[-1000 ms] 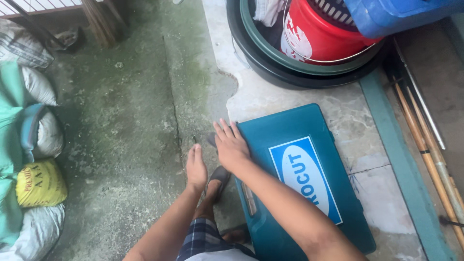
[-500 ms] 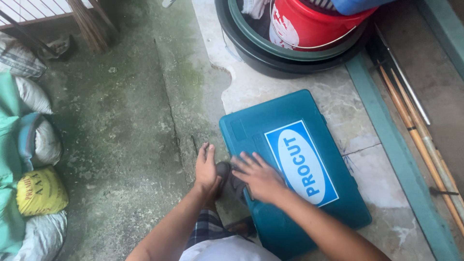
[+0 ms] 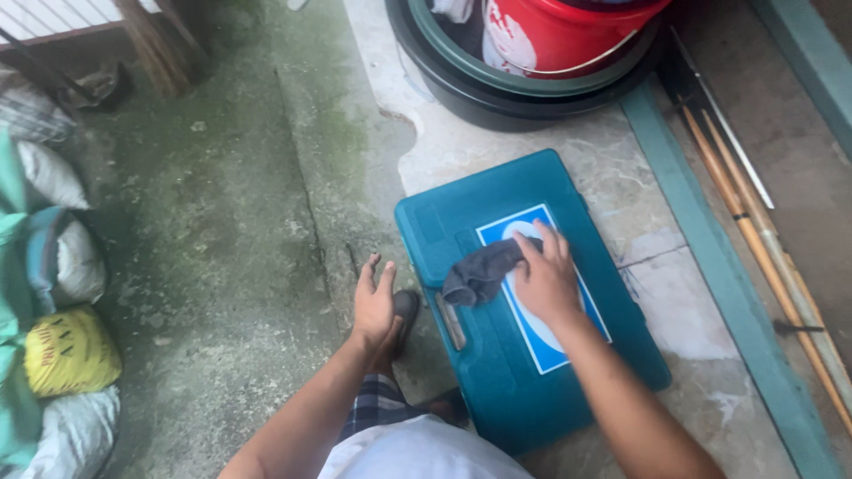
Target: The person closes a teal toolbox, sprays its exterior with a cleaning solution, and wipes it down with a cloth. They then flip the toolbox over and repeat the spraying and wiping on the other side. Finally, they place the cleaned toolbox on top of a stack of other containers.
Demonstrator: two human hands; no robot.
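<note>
A teal plastic tool case (image 3: 497,355) with a blue and white label lies flat on the stone floor in front of me. My right hand (image 3: 543,279) presses a dark grey cloth (image 3: 479,273) onto the case's label. My left hand (image 3: 374,302) hangs with fingers loosely spread just left of the case, above my foot in a dark sandal (image 3: 406,310). It holds nothing.
Beyond the case stand nested dark tubs (image 3: 497,84) with a red bucket (image 3: 568,35) inside. Long wooden poles (image 3: 763,239) lie along a teal ledge at right. Stuffed sacks (image 3: 62,355) pile at the left on mossy concrete.
My right hand picked up the grey cloth near the case's handle and moved it up onto the label. My left hand lifted slightly off the case's edge.
</note>
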